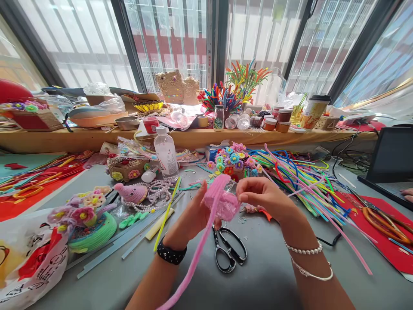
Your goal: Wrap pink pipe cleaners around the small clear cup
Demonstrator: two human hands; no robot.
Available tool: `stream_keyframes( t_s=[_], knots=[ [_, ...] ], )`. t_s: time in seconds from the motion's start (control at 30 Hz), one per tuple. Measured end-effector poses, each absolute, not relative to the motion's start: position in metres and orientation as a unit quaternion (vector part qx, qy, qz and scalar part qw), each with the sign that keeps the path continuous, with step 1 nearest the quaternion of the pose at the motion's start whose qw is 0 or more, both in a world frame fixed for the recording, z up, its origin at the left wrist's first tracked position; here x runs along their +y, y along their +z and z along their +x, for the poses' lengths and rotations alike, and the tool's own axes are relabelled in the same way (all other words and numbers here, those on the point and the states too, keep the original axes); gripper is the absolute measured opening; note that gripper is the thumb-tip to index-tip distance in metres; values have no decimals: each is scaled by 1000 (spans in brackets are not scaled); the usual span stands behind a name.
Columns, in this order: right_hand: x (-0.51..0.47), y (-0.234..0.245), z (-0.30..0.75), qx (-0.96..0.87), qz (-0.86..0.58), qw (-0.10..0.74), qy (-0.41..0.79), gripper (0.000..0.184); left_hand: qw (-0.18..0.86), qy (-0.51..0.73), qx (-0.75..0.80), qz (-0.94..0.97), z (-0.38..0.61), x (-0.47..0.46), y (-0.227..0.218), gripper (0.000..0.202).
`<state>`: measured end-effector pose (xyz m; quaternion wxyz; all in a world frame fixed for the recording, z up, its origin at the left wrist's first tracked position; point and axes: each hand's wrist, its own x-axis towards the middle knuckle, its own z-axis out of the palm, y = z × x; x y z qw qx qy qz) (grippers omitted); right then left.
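Note:
My left hand (193, 211) holds a pink chenille-stem piece (222, 200), rows of fuzzy stem wound around something clear and shiny. From it a long loose pink stem (195, 258) trails down toward the front edge of the view. At the right side of the piece, my right hand (263, 196) has thumb and forefinger pinched together against its edge; what exactly lies between the fingertips is too small to make out. Beneath the hands, black-handled scissors (226, 252) lie on the grey table (258, 284).
Colourful chenille stems (300, 185) are heaped on the right, near orange-handled scissors (383, 224) and a laptop (392, 161) with another person's hand. A plastic bottle (165, 150) stands behind. Left are glue sticks (112, 247), a green woven flower basket (93, 234), bead strings (163, 196) and a plastic bag (29, 267).

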<state>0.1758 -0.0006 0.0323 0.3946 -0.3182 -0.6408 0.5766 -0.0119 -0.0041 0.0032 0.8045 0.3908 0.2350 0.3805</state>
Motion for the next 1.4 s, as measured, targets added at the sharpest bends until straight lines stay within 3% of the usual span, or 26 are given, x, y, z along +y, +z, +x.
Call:
stream_keyframes(
  t_s=[0.23,0.33,0.4,0.53,0.73,1.07,1.4],
  knots=[
    [8,10,163,-546,-300,574,531,21,802,442,172,363,-7,2,4,23],
    [6,1,154,-540,-294,606,505,18,762,468,171,414,-3,1,1,27],
    [4,-3,148,-546,-299,608,493,17,708,502,191,458,-1,-1,0,36],
    [0,-6,137,-562,-307,593,488,18,615,559,244,499,1,-3,1,34],
    [-1,-7,135,-593,-309,559,491,20,537,583,304,529,0,-4,5,46],
    [-1,-5,147,-529,-321,581,529,24,537,522,344,566,-3,-5,2,63],
    [-3,-1,145,-503,-366,590,514,27,535,508,338,584,-3,-7,5,59]
  ],
)
